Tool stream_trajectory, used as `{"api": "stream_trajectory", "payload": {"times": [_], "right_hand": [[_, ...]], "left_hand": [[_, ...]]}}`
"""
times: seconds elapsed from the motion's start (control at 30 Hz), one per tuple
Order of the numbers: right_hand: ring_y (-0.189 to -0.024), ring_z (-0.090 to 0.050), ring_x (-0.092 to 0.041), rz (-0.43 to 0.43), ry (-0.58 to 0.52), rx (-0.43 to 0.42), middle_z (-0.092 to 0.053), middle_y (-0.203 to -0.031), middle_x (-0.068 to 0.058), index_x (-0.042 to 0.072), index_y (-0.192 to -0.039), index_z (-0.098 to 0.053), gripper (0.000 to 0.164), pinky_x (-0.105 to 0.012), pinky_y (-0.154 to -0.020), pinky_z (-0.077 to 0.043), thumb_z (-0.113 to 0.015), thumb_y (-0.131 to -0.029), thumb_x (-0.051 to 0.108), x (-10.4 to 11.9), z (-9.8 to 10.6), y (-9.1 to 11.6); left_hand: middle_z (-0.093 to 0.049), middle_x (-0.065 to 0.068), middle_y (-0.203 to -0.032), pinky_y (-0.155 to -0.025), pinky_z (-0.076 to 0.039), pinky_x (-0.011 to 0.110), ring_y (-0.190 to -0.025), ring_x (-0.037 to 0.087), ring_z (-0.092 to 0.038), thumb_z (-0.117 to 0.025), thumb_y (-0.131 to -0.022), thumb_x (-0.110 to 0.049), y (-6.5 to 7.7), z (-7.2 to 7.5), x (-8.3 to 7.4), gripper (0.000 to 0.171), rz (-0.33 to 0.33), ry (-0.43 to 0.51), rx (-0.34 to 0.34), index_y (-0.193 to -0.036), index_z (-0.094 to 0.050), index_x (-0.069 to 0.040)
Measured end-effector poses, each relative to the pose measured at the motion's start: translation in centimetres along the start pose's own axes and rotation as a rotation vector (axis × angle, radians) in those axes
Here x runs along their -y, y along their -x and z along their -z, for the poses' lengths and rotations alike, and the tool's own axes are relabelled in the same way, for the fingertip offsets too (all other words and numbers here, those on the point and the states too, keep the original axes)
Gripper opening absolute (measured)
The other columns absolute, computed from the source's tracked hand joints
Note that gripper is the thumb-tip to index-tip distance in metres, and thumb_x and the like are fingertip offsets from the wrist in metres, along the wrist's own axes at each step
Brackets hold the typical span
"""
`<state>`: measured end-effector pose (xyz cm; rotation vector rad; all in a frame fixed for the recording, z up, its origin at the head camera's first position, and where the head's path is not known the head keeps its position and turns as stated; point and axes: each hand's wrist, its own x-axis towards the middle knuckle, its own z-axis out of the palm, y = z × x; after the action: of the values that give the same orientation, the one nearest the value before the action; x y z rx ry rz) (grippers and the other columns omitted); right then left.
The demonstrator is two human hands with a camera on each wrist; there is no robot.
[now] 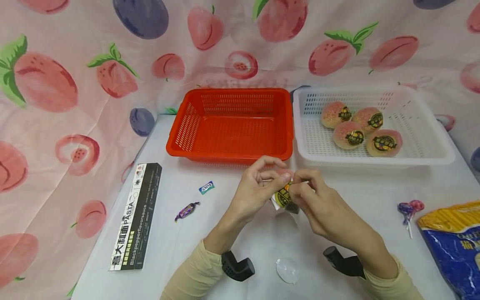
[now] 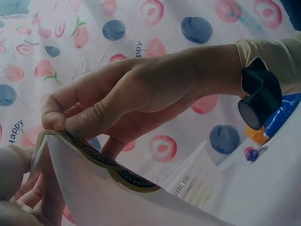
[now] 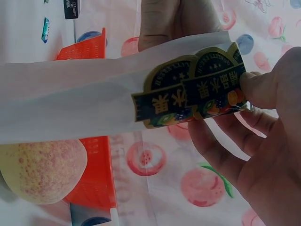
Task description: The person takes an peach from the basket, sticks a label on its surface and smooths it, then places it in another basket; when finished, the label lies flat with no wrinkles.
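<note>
Both hands pinch a white-backed strip of fruit stickers (image 3: pixel 169 96), whose black and gold labels overlap at one end. My left hand (image 1: pixel 249 189) holds its left side in the head view, thumb in front. From the other side my right hand (image 1: pixel 330 208) pinches the strip's edge between thumb and fingertips. In the left wrist view the labels curl over the top edge under the right thumb. Beyond the strip, in the right wrist view, a peach (image 3: pixel 44 172) sits in front of the red basket, bare on the side that shows; the hands mostly hide it in the head view.
The red basket (image 1: pixel 229 160) stands behind the hands; beside it a white basket (image 1: pixel 375 161) contains several labelled peaches (image 1: pixel 384 143). At left lie a pasta box (image 1: pixel 136 216), a candy (image 1: pixel 186 211) and gum (image 1: pixel 206 187). Lollipops (image 1: pixel 410 208), a blue-yellow bag (image 1: pixel 455 246) and a clear scrap (image 1: pixel 287 271) lie elsewhere.
</note>
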<state>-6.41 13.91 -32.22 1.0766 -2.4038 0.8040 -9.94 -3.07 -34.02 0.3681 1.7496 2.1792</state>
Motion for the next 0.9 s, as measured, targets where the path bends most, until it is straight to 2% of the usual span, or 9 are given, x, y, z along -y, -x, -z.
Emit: {"api": "stream_trajectory", "payload": {"times": [0.17, 0.27, 0.37, 0.47, 0.57, 0.63, 0.7, 0.8, 0.9], "right_hand": [[-0.074, -0.040, -0.001, -0.020, -0.032, 0.010, -0.039, -0.104, -0.008, 0.009, -0.085, -0.046, 0.028, -0.005, -0.059, -0.028, -0.028, -0.096, 0.027, -0.1, -0.1, 0.0], [-0.088, -0.046, -0.007, -0.042, -0.112, -0.012, -0.042, -0.108, -0.010, 0.006, -0.088, -0.046, 0.028, -0.006, -0.072, -0.035, -0.032, -0.095, 0.029, -0.2, 0.0, 0.0], [-0.102, -0.045, -0.014, -0.076, -0.192, -0.055, -0.044, -0.111, -0.012, 0.003, -0.093, -0.047, 0.028, -0.010, -0.086, -0.036, -0.041, -0.093, 0.030, -0.3, 0.2, 0.1], [-0.094, -0.045, -0.009, -0.075, -0.269, -0.044, -0.049, -0.100, -0.003, 0.006, -0.092, -0.049, 0.016, -0.011, -0.081, -0.037, -0.054, -0.087, 0.020, -0.4, 0.5, 0.6], [-0.080, -0.045, 0.001, -0.030, -0.370, 0.094, -0.049, -0.086, 0.009, 0.015, -0.089, -0.050, 0.014, -0.010, -0.068, -0.039, -0.061, -0.082, 0.010, -0.2, 0.4, 1.8], [-0.075, -0.045, 0.005, -0.057, -0.458, 0.296, -0.046, -0.081, 0.017, 0.023, -0.091, -0.049, 0.018, -0.010, -0.063, -0.040, -0.062, -0.082, 0.014, 0.3, 0.1, 2.8], [-0.074, -0.045, 0.006, -0.081, -0.481, 0.490, -0.046, -0.083, 0.019, 0.029, -0.094, -0.048, 0.016, -0.010, -0.063, -0.040, -0.059, -0.084, 0.025, 0.8, -0.6, 4.2], [-0.078, -0.045, 0.004, -0.110, -0.397, 0.694, -0.044, -0.095, 0.018, 0.033, -0.103, -0.046, 0.027, -0.012, -0.065, -0.041, -0.058, -0.081, 0.044, 1.6, -2.3, 6.7], [-0.084, -0.042, 0.000, -0.086, -0.253, 0.769, -0.039, -0.106, 0.014, 0.033, -0.113, -0.044, 0.047, -0.014, -0.066, -0.041, -0.064, -0.074, 0.049, 1.9, -4.5, 8.9]], "left_hand": [[-0.060, 0.009, -0.070, -0.050, -0.046, 0.021, -0.060, 0.016, -0.056, -0.061, -0.083, -0.013, -0.1, 0.1, 0.1, 0.026, 0.003, 0.002, -0.012, -0.106, -0.051, -0.011], [-0.060, 0.007, -0.071, -0.053, -0.047, 0.022, -0.063, 0.016, -0.058, -0.061, -0.083, -0.015, -0.1, 0.9, -0.1, 0.026, 0.000, 0.003, -0.037, -0.107, -0.051, -0.010], [-0.060, 0.006, -0.076, -0.056, -0.049, 0.024, -0.066, 0.017, -0.057, -0.059, -0.085, -0.018, -0.2, 2.5, -0.4, 0.026, 0.005, -0.002, -0.059, -0.108, -0.051, -0.009], [-0.060, 0.007, -0.084, -0.059, -0.049, 0.027, -0.070, 0.017, -0.056, -0.057, -0.086, -0.021, 0.2, 4.8, -0.4, 0.028, 0.029, -0.059, -0.034, -0.112, -0.051, -0.011], [-0.059, 0.008, -0.095, -0.063, -0.050, 0.033, -0.074, 0.018, -0.057, -0.056, -0.087, -0.024, 1.0, 7.5, 0.2, 0.032, 0.082, -0.145, 0.018, -0.117, -0.050, -0.013], [-0.058, 0.008, -0.099, -0.066, -0.050, 0.037, -0.076, 0.018, -0.058, -0.056, -0.087, -0.024, 1.7, 9.2, 0.9, 0.034, 0.127, -0.204, 0.027, -0.119, -0.049, -0.014], [-0.057, 0.009, -0.099, -0.068, -0.050, 0.040, -0.076, 0.017, -0.059, -0.056, -0.087, -0.024, 2.5, 10.7, 1.5, 0.035, 0.184, -0.252, 0.006, -0.120, -0.049, -0.016], [-0.055, 0.012, -0.098, -0.068, -0.050, 0.043, -0.076, 0.018, -0.058, -0.057, -0.086, -0.020, 3.5, 12.2, 2.0, 0.034, 0.251, -0.377, -0.043, -0.120, -0.049, -0.016], [-0.056, 0.011, -0.100, -0.070, -0.050, 0.038, -0.081, 0.019, -0.058, -0.058, -0.085, -0.024, 4.1, 13.3, 2.8, 0.036, 0.254, -0.639, -0.053, -0.119, -0.049, -0.018]]}}
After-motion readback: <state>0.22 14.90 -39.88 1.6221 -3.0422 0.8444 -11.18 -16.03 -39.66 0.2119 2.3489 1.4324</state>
